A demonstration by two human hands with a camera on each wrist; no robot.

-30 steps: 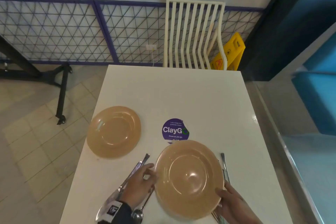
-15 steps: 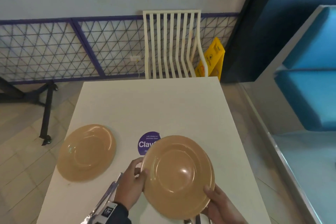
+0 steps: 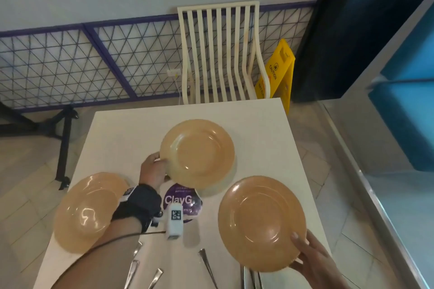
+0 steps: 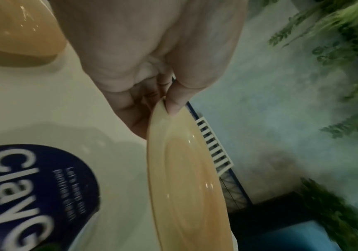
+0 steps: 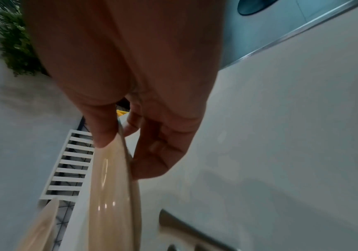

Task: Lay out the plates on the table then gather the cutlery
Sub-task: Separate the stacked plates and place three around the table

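The stack held by both hands half a second ago is now split: the left hand [image 3: 153,171] is gripping the far plate [image 3: 198,151] by its near-left rim, thumb on top, holding it out over the middle of the desk [image 3: 270,138]. The right hand [image 3: 313,263] is pinching the near plate [image 3: 260,223] at its near-right edge, above the cutlery [image 3: 207,265] lying at the desk's near edge. A third plate [image 3: 87,213] is resting at the left edge, beside the purple sticker [image 3: 182,199].
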